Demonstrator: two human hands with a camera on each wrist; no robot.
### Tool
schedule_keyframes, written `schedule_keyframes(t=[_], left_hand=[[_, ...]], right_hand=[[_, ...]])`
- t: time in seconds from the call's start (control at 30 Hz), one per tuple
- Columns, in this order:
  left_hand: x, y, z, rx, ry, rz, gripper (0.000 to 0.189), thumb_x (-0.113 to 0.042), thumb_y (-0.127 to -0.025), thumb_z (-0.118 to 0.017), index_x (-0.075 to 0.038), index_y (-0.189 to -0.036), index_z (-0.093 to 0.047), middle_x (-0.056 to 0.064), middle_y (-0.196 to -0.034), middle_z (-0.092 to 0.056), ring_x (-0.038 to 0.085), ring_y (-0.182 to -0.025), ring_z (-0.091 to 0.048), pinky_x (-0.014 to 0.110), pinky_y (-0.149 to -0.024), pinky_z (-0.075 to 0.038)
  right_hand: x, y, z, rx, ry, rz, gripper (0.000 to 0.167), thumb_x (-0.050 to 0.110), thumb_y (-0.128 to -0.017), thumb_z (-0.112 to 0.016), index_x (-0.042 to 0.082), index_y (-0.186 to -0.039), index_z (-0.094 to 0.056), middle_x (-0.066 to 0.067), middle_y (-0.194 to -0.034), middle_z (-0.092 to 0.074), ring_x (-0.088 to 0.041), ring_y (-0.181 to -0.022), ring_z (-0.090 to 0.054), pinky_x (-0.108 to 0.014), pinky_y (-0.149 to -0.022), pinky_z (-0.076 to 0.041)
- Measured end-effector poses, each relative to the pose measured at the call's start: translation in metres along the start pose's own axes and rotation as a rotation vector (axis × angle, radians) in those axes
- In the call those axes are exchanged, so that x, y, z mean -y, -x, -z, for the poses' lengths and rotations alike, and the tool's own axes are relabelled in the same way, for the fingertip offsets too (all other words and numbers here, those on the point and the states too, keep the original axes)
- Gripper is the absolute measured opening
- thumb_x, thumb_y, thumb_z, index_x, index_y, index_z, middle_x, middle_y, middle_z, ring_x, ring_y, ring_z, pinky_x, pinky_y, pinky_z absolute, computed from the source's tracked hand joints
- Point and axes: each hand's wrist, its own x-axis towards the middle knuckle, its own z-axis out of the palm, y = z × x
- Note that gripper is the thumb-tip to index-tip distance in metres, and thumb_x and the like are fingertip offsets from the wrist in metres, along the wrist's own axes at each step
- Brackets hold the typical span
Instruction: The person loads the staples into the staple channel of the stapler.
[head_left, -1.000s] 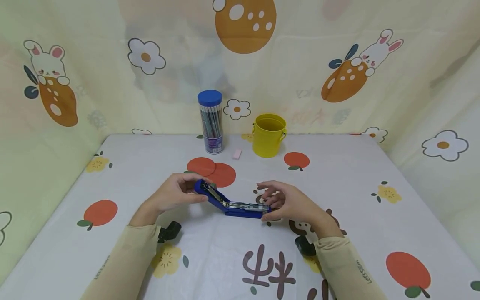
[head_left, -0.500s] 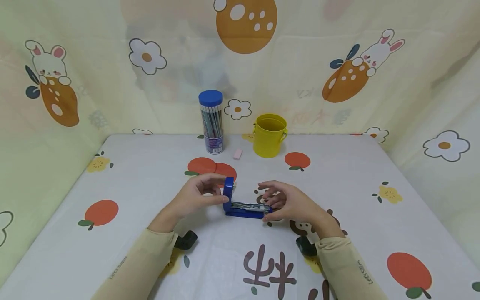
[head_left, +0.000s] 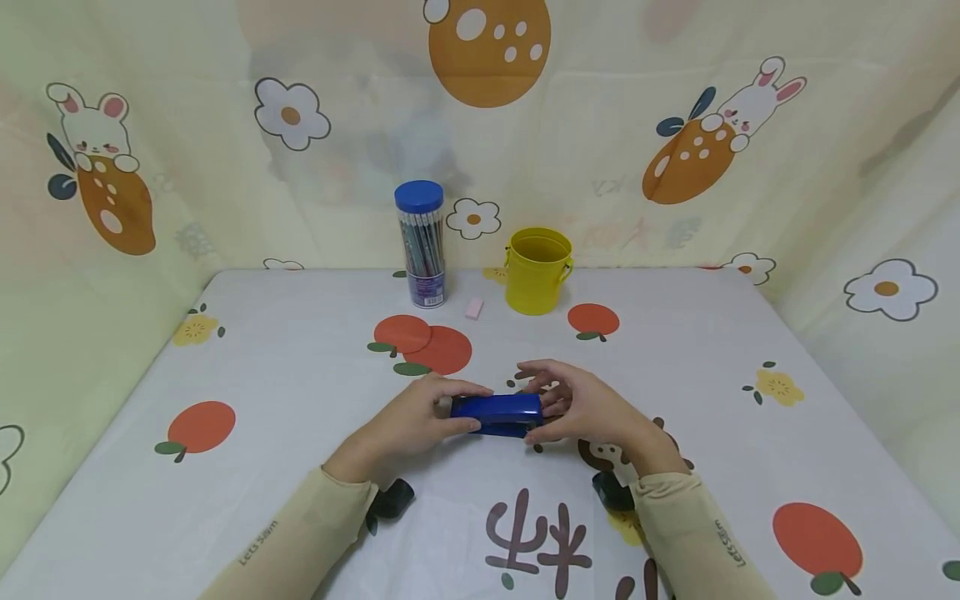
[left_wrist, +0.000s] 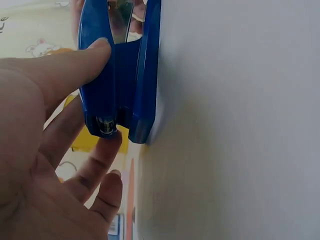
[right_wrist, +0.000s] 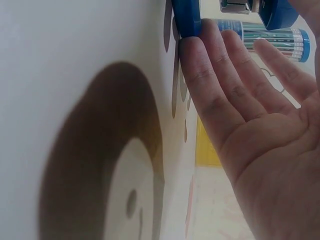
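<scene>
A blue stapler (head_left: pixel 498 412) lies on the table between both hands, its upper arm folded over the base. In the left wrist view a gap shows between the arm (left_wrist: pixel 97 92) and the base (left_wrist: pixel 145 80). My left hand (head_left: pixel 423 417) pinches the upper arm at the stapler's left end, thumb (left_wrist: pixel 97 52) on the near side and fingers behind. At the opposite end my right hand (head_left: pixel 581 404) holds the base, thumb at the near corner and fingers at the far side. In the right wrist view its fingertips (right_wrist: pixel 192 47) meet the base's end.
A clear tub of pencils (head_left: pixel 422 242) with a blue lid stands at the back. Beside it are a small pink eraser (head_left: pixel 474 309) and a yellow bucket (head_left: pixel 536 275). A printed cloth covers the table (head_left: pixel 300 317), and a patterned curtain (head_left: pixel 360 50) rises behind.
My left hand has swung the stapler's arm up from lying opened out to the left, through upright, and down over the base. My right hand has stayed at the right end.
</scene>
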Motion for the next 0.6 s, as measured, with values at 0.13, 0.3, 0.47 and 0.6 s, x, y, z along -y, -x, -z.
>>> schedule_keyframes(t=[0.13,0.3,0.47,0.6], left_hand=[[-0.0006,-0.0005,-0.0017,0.003,-0.005,-0.032,0.042,-0.021,-0.090,-0.079,-0.023,-0.131,-0.069,-0.012,-0.123,-0.065,0.011,-0.108,-0.054,0.036,-0.090,-0.045],[-0.0038,0.0001,-0.0010,0.004,0.013,-0.032,0.044,-0.025,-0.089,-0.080,-0.021,-0.131,-0.067,-0.010,-0.122,-0.065,0.013,-0.106,-0.054,0.037,-0.088,-0.047],[-0.0067,0.0003,-0.0013,-0.009,0.041,-0.033,0.046,-0.028,-0.089,-0.080,-0.019,-0.132,-0.066,-0.009,-0.124,-0.064,0.013,-0.112,-0.055,0.040,-0.096,-0.045],[-0.0092,0.0007,-0.0025,-0.013,0.076,-0.040,0.046,-0.029,-0.090,-0.079,-0.018,-0.132,-0.066,-0.009,-0.124,-0.063,0.014,-0.112,-0.056,0.040,-0.096,-0.047]], right_hand=[[0.0011,-0.0001,0.0000,0.003,0.002,-0.002,0.091,0.020,-0.073,-0.093,0.010,-0.149,-0.045,-0.011,-0.127,-0.061,-0.027,-0.104,-0.066,-0.038,-0.088,-0.054],[0.0032,0.0000,0.0003,0.002,0.006,-0.004,0.090,0.019,-0.073,-0.093,0.009,-0.149,-0.045,-0.012,-0.127,-0.061,-0.027,-0.104,-0.066,-0.039,-0.088,-0.055],[0.0038,0.0005,0.0002,-0.002,0.021,-0.013,0.090,0.021,-0.073,-0.093,0.010,-0.149,-0.045,-0.011,-0.128,-0.061,-0.027,-0.104,-0.066,-0.038,-0.088,-0.055],[0.0036,0.0004,-0.0003,-0.005,0.028,-0.020,0.089,0.020,-0.073,-0.093,0.011,-0.149,-0.046,-0.011,-0.127,-0.061,-0.026,-0.104,-0.065,-0.039,-0.089,-0.054]])
